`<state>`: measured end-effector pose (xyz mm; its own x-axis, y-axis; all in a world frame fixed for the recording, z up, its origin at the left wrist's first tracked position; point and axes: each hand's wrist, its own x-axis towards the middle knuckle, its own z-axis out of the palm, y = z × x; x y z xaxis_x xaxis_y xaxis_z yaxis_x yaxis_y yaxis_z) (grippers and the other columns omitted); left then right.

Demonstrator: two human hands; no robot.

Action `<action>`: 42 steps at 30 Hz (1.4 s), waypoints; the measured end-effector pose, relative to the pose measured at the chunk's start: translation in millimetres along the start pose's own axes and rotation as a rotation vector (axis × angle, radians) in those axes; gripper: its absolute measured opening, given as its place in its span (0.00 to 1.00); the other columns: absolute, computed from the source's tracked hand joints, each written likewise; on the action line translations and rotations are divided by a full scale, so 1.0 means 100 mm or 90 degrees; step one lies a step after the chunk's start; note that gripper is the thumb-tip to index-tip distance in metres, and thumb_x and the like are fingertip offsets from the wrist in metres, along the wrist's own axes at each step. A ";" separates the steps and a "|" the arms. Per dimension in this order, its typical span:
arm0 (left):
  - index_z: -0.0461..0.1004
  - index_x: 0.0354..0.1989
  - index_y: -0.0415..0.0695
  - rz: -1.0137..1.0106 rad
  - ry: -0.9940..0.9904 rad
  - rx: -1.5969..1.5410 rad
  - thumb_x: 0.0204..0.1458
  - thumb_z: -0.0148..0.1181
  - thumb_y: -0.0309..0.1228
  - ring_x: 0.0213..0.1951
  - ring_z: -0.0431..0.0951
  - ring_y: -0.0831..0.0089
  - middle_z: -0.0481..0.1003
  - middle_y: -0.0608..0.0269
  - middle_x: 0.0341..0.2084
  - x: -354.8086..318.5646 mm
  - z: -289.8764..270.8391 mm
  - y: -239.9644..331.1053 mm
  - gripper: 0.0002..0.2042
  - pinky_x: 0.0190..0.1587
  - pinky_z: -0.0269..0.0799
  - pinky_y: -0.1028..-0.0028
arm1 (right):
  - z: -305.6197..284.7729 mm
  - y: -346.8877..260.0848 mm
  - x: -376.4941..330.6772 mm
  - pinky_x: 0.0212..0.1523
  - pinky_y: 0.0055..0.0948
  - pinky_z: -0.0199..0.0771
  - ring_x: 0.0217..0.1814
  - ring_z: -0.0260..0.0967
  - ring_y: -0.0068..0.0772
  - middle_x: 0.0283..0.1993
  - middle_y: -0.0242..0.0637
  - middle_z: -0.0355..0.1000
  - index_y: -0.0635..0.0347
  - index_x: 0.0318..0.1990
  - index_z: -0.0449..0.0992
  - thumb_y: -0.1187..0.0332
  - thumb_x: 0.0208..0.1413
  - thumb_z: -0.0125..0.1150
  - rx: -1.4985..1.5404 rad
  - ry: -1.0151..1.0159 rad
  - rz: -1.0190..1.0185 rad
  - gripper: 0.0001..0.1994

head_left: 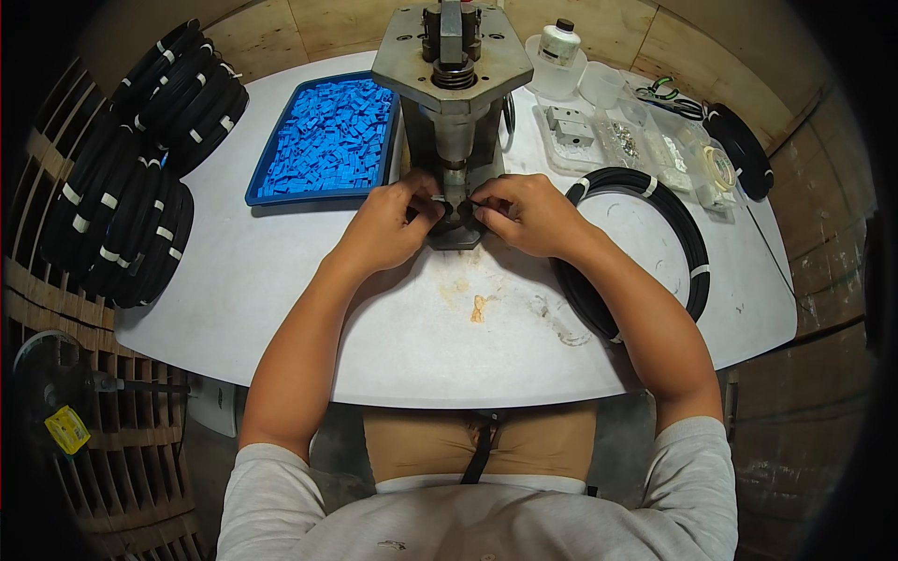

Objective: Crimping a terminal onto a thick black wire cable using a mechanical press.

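A grey metal press (pixel 453 84) stands at the back middle of the white table (pixel 281 271). Both hands meet at its base. My left hand (pixel 388 224) pinches something small and pale at the press's foot. My right hand (pixel 524 213) pinches the thin end of a black cable at the same spot. A black cable coil (pixel 655 234) with white ties lies under and beside my right forearm. What sits between the fingertips is mostly hidden.
A blue tray (pixel 323 140) full of small blue parts sits left of the press. Stacked black coils (pixel 140 159) lie at the far left. Clear containers (pixel 636 140), a white bottle (pixel 559 42) and another black coil (pixel 744 150) stand at the back right.
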<state>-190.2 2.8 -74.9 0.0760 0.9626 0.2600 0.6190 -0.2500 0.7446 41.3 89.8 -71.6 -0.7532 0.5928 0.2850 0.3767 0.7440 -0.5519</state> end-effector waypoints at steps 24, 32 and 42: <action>0.73 0.43 0.35 0.003 -0.004 -0.004 0.59 0.60 0.26 0.39 0.85 0.56 0.81 0.47 0.34 0.01 0.01 -0.07 0.08 0.43 0.79 0.63 | 0.00 0.00 0.00 0.40 0.34 0.81 0.35 0.81 0.41 0.35 0.47 0.82 0.65 0.45 0.83 0.69 0.58 0.68 0.003 -0.004 0.017 0.11; 0.73 0.43 0.34 -0.017 -0.009 0.012 0.60 0.60 0.27 0.37 0.82 0.55 0.80 0.48 0.35 0.01 0.01 -0.02 0.09 0.42 0.76 0.63 | 0.02 0.01 -0.01 0.39 0.33 0.80 0.35 0.81 0.40 0.35 0.47 0.82 0.66 0.44 0.83 0.70 0.59 0.67 0.008 0.021 -0.003 0.10; 0.75 0.44 0.35 -0.003 0.005 0.021 0.60 0.60 0.25 0.39 0.84 0.49 0.82 0.43 0.35 0.01 0.02 -0.02 0.07 0.42 0.76 0.60 | 0.01 -0.01 0.00 0.40 0.33 0.81 0.35 0.81 0.41 0.36 0.48 0.82 0.66 0.45 0.83 0.70 0.59 0.66 0.014 0.005 0.021 0.10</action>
<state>-189.8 4.2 -77.2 0.0665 0.9629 0.2614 0.6443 -0.2415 0.7257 40.3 88.6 -71.8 -0.7367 0.6190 0.2723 0.3886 0.7171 -0.5786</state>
